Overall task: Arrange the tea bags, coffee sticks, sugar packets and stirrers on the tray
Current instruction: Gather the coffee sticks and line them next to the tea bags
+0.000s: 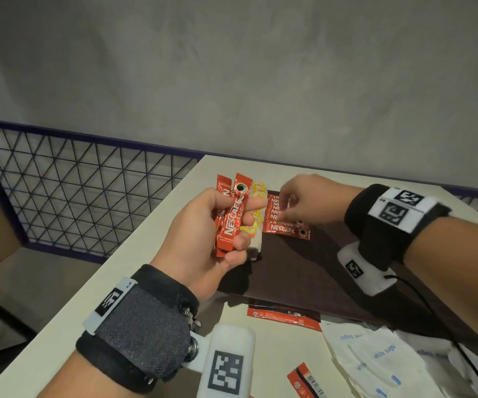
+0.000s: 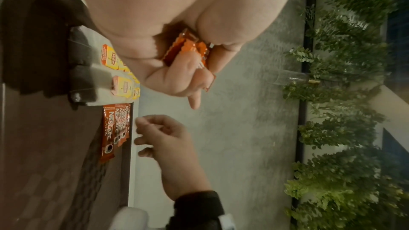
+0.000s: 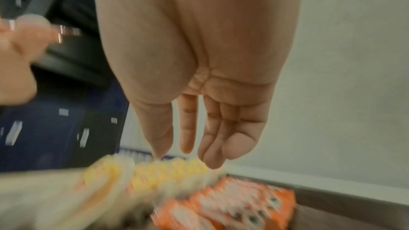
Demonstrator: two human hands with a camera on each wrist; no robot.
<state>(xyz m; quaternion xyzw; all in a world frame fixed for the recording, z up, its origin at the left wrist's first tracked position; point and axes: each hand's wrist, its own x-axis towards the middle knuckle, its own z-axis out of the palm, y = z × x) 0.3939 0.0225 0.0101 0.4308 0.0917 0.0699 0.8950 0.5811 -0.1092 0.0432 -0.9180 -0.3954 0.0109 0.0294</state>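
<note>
Head view shows you at a pale table (image 1: 134, 271) set against a grey plastered wall (image 1: 232, 67), with a dark-framed wire mesh railing (image 1: 82, 179) running off to the left. On the table lies a dark brown tray (image 1: 312, 271). Your left hand (image 1: 203, 239) is raised above the tray's left edge and grasps a few red coffee sticks (image 1: 232, 219), fingers curled round them. Your right hand (image 1: 309, 202) hovers over a fanned row of coffee sticks on the tray (image 1: 286, 222) at its far edge; its fingers hang loosely bent and hold nothing, as the right wrist view confirms. Yellow tea bags (image 1: 256, 214) sit just left of that row, partly hidden behind your left hand; the left wrist view shows them lined up at the tray's far edge. On the table nearer you, off the tray, lie more red coffee sticks (image 1: 283, 317) and a heap of white sugar packets (image 1: 375, 360). The left wrist view also shows green foliage (image 2: 345, 93) beyond the wall.
</note>
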